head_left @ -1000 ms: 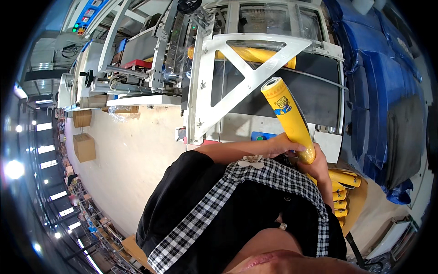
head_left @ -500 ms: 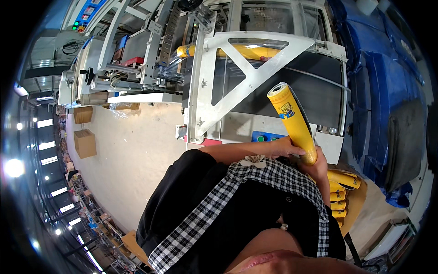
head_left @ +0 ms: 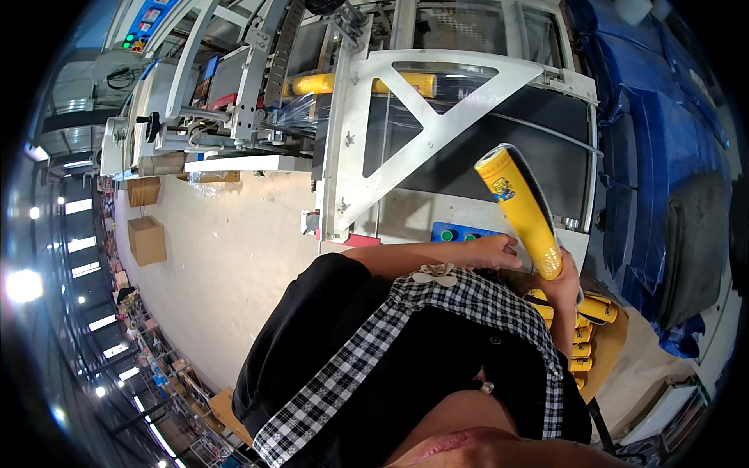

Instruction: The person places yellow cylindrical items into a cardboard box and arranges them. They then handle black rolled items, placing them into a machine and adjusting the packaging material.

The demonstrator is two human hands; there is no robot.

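My right hand (head_left: 563,282) grips the lower end of a yellow rolled-up mat (head_left: 524,212), which has a printed cartoon figure and a dark edge along its right side. The roll is tilted, its upper end pointing away from me and leftward. Just left of its lower end is my left hand (head_left: 497,251), empty, with the fingers apart and slightly bent. Beyond the white triangular frame (head_left: 427,144) of the machine, another yellow roll (head_left: 320,84) lies under clear film, partly hidden by the frame.
Several more yellow rolls (head_left: 581,349) sit in a cardboard box (head_left: 610,343) beside my right arm. A blue panel with green buttons (head_left: 459,234) is on the machine's near side. Blue sheeting (head_left: 647,156) covers things at the right. Cardboard boxes (head_left: 147,240) stand on the floor at left.
My left hand has let go of the held roll, which has shifted right in my right hand. The roll in the machine has moved left.
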